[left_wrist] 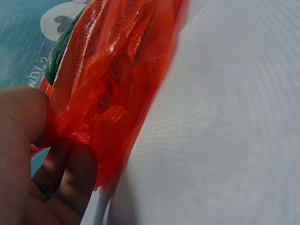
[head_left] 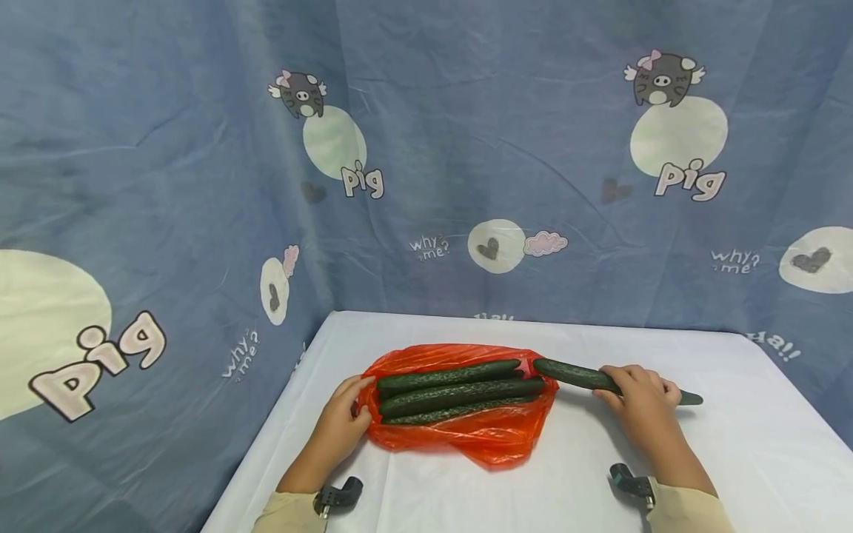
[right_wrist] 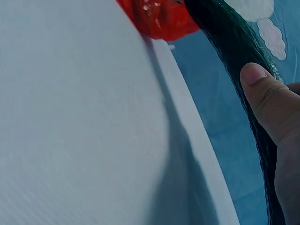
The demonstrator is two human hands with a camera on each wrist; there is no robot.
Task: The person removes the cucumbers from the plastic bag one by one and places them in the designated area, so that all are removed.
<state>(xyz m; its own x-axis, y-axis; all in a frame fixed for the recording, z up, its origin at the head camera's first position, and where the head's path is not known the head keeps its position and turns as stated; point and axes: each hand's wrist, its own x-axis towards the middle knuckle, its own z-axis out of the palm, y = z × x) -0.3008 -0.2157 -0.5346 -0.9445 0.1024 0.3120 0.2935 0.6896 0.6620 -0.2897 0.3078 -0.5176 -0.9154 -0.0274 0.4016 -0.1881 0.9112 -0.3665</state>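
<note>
A red plastic bag [head_left: 493,444] lies on the white table with several dark green cucumbers [head_left: 460,396] side by side on it. At the bag's left end my left hand [head_left: 343,422] pinches the thin plastic between thumb and fingers; the left wrist view shows the crumpled red film [left_wrist: 108,103] in that grip. My right hand [head_left: 643,403] holds a separate cucumber [head_left: 580,374] around its middle, thumb along the near side. This cucumber's left tip overlaps the bag's right edge, and its other end sticks out past the hand. Its shadow falls on the tabletop in the right wrist view.
The white-covered table [head_left: 753,444] extends around the bag on all sides. Blue cloth [head_left: 533,148] printed with pigs and lettering hangs behind the table and along its left side. A dark wrist camera [head_left: 341,494] is strapped on each forearm.
</note>
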